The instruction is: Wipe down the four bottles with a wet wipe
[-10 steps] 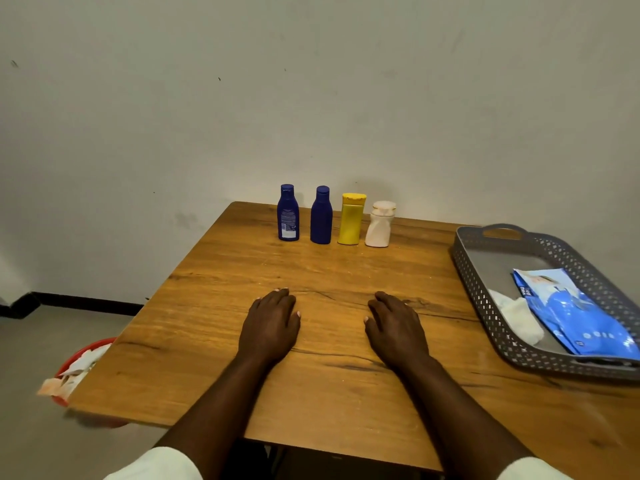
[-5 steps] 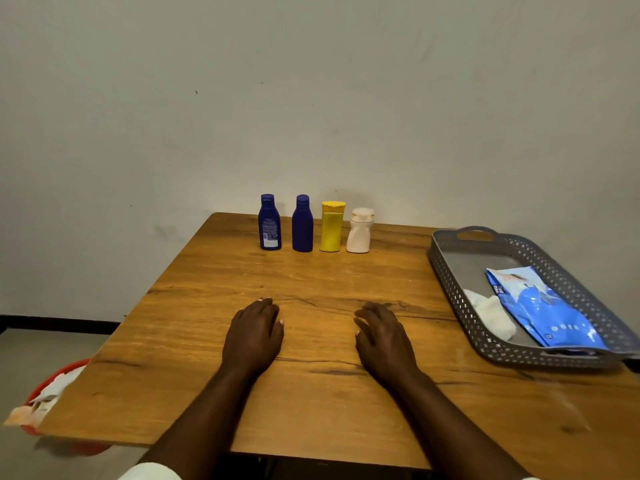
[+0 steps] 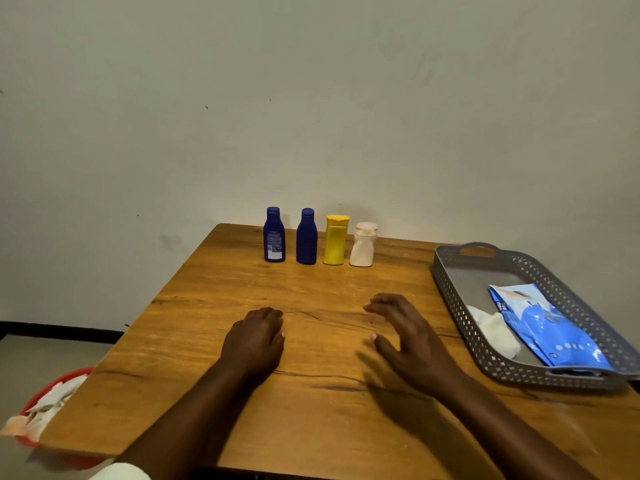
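At the far edge of the wooden table (image 3: 311, 420) a row of bottles stands upright: a dark blue bottle with a label (image 3: 274, 235), a plain dark blue bottle (image 3: 306, 237), a yellow bottle (image 3: 335, 240) and a small white bottle (image 3: 363, 244). A blue wet-wipe pack (image 3: 547, 327) lies in the grey tray (image 3: 450, 282) on the right, beside a crumpled white wipe (image 3: 495, 332). My left hand (image 3: 254, 341) rests palm down on the table. My right hand (image 3: 408, 337) hovers just above the table with fingers spread, holding nothing.
A red bin (image 3: 41, 407) full of used white wipes sits on the floor beyond the table's left edge. A plain wall stands directly behind the bottles. The grey tray reaches the table's right side.
My right hand has lifted off the table and spread its fingers, shifting slightly right. The left hand stays flat. The camera view has shifted.
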Available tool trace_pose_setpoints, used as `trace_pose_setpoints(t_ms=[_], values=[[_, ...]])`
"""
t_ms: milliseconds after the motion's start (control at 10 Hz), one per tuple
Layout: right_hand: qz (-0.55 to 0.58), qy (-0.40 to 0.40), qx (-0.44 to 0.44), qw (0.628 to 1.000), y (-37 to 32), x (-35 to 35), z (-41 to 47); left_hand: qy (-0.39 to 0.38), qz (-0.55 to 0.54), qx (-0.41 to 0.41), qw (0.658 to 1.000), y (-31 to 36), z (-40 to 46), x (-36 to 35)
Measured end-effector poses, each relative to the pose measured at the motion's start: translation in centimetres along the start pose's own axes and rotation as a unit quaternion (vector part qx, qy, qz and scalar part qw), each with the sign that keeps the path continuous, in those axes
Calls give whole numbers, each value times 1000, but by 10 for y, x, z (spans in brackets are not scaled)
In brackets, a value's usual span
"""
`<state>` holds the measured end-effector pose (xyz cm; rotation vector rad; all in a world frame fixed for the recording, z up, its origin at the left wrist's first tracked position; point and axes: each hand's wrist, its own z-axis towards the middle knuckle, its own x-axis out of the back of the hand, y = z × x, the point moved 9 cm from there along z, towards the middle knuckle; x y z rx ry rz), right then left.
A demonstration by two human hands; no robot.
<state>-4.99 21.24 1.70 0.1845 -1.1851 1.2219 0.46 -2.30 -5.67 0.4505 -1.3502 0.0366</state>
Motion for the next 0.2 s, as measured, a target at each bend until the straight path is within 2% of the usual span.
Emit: trace_pose_setpoints(t_ms=[200], values=[[22,44,89,995,-65,92,14,-30,33,-18,999,10,27,24]])
